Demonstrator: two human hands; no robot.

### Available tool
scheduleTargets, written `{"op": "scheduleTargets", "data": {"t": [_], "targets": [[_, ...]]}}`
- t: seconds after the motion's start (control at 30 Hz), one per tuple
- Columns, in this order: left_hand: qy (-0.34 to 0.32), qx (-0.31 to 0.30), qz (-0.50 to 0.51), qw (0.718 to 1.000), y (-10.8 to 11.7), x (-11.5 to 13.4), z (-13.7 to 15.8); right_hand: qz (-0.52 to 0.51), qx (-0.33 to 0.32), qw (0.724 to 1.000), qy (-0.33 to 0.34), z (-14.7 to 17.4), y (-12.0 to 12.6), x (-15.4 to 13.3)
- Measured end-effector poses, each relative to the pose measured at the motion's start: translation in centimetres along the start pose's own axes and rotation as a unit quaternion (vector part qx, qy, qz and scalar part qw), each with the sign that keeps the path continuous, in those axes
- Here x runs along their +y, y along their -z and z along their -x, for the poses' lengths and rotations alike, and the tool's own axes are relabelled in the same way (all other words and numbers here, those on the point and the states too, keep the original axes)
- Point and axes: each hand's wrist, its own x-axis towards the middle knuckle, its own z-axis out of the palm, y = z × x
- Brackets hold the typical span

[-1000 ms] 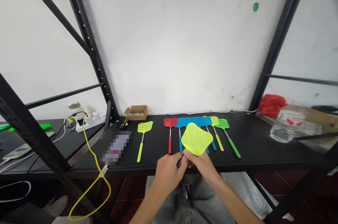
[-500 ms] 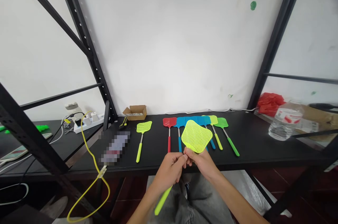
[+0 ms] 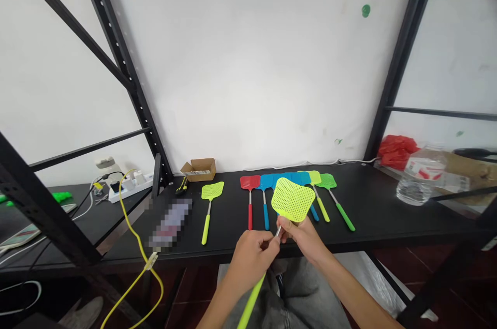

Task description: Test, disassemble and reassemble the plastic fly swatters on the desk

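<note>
Both hands hold one yellow-green fly swatter in front of the desk edge, its perforated head tilted up and its handle slanting down to the left. My left hand is closed around the metal shaft above the handle. My right hand pinches the base of the swatter's head, thumb on top. Behind them lies a row of fly swatters: a red one, several blue ones, a yellow one and a green one. Another yellow-green swatter lies apart on the left.
On the black desk stand an open cardboard box and a box cutter. A blurred-out flat object has a yellow cable by it. At right are a water bottle and a red bag. Black shelf posts flank the desk.
My hands have moved slightly apart, with the left one lower along the shaft, baring a bit of metal below the head. The view has shifted a little.
</note>
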Motion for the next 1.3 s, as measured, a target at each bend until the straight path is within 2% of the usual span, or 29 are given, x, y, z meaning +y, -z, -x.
{"op": "scheduleTargets", "data": {"t": [0.07,0.17,0.47,0.67,0.77,1.0,1.1,1.3], "targets": [[-0.018,0.015,-0.049,0.999,0.1,0.1,0.1,-0.008,0.015,1.0,0.004,-0.2,0.2,0.2],[-0.027,0.001,-0.067,0.997,0.3,0.3,0.1,-0.018,0.033,0.999,0.015,-0.5,0.8,0.2],[-0.007,-0.127,0.019,0.992,2.0,0.9,0.7,-0.042,0.102,0.993,0.036,-1.4,4.3,-2.4],[0.004,-0.15,0.017,0.988,2.6,0.8,0.8,-0.043,0.118,0.991,0.046,-1.4,5.3,-3.1],[0.013,-0.138,-0.003,0.99,2.8,0.6,0.8,-0.043,0.129,0.99,0.041,-1.3,4.9,-3.3],[0.002,-0.062,-0.049,0.997,2.5,-0.1,0.4,-0.068,0.118,0.991,0.016,-0.9,4.1,-3.5],[-0.014,-0.041,-0.053,0.998,1.9,0.0,0.2,-0.042,0.089,0.995,0.005,-0.8,3.4,-2.9],[-0.037,-0.027,-0.031,0.998,1.2,0.4,0.2,0.037,-0.009,0.999,-0.013,-0.3,0.9,-0.9]]}}
